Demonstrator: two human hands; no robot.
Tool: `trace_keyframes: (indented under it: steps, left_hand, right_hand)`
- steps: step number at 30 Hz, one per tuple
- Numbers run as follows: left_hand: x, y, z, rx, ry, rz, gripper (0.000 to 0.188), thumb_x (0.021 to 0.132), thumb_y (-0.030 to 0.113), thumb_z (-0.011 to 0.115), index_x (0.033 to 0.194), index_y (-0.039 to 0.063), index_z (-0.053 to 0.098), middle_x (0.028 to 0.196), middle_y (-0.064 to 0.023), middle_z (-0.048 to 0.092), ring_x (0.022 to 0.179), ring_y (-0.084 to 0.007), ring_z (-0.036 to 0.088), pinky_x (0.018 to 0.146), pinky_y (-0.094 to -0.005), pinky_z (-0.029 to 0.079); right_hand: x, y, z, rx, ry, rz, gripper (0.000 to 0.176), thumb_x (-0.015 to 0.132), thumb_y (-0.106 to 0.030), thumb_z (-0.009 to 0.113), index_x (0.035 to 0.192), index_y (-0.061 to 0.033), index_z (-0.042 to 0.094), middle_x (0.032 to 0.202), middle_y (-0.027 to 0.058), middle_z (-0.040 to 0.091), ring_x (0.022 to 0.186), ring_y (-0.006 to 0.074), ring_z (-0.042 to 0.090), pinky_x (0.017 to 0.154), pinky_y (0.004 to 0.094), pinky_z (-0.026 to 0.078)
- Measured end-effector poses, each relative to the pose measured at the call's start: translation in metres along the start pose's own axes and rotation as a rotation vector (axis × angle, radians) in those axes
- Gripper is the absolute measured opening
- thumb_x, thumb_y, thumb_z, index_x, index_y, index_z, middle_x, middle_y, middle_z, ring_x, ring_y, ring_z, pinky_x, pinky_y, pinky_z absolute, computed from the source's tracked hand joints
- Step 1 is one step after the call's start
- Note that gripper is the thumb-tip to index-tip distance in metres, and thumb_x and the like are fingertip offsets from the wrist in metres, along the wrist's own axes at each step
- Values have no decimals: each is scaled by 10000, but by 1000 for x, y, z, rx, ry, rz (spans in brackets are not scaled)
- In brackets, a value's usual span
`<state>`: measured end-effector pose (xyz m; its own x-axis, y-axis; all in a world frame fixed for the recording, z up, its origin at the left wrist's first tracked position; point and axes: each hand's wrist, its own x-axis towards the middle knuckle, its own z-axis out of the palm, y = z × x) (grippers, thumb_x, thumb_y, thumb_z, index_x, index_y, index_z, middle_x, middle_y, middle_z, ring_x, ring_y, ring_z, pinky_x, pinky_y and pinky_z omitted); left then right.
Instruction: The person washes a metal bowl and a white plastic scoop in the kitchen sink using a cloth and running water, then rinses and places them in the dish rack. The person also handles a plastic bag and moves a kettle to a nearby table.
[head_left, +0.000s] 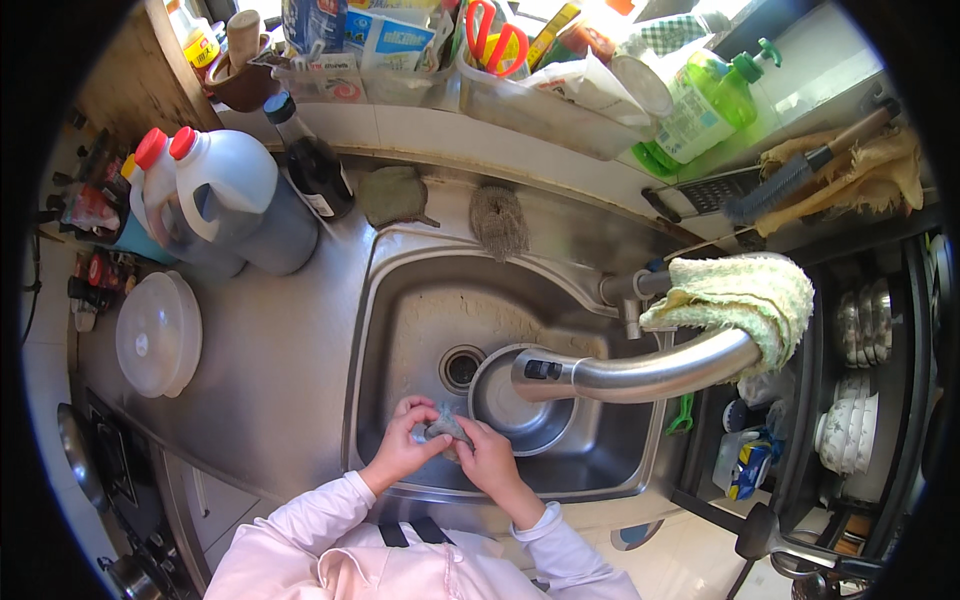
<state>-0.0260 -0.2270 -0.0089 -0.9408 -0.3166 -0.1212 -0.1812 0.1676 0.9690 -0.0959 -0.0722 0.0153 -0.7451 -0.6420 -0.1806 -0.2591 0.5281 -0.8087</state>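
Over the front part of a stainless steel sink (409, 315), my left hand (405, 441) and my right hand (489, 459) meet. Between their fingers is a small crumpled grey-green cloth (448, 426), pinched from both sides. Something small and pale shows under the cloth at my left fingertips; I cannot tell what it is. Just beyond my right hand, a round metal basin (487, 397) sits in the sink, partly hidden by the faucet spout (637, 375). The drain (462, 369) lies left of the basin.
A towel (750, 300) is draped over the faucet. Behind the sink are a steel wool scourer (499, 221) and a folded cloth pad (395, 196). Large jugs (247, 202), a dark bottle (315, 165) and a lidded plastic container (157, 334) stand left. A dish rack (795, 420) with bowls is at right.
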Motion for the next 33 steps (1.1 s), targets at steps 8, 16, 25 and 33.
trace_keyframes:
  steps: [8,16,25,33]
  left_hand:
    - [30,12,-10,-224,-155,-381,348,692,29,736,967,38,522,902,-23,570,850,-111,548,775,-261,456]
    - [163,93,-9,-751,-2,-287,300,799,112,670,1045,67,505,920,5,600,793,-80,577,608,-192,448]
    - [216,77,-20,-302,260,-154,555,810,129,658,1279,21,382,1240,-154,457,1014,-205,553,801,-283,478]
    - [95,17,-78,-280,208,-235,330,816,36,610,1128,19,502,1009,-50,566,766,-81,580,620,-218,477]
  right_hand:
    - [-12,66,-27,301,120,426,659,732,-289,741,1235,-5,423,1152,164,556,1036,253,564,852,348,467]
    - [-46,238,-49,-260,277,802,698,726,-233,728,1256,65,384,1082,215,559,901,341,600,742,394,526]
    - [-40,230,-47,463,226,1098,237,741,-112,662,843,83,572,768,157,617,613,226,641,459,314,551]
    - [-64,195,-120,305,321,1007,209,729,-44,611,858,120,603,797,173,631,634,253,645,482,336,571]
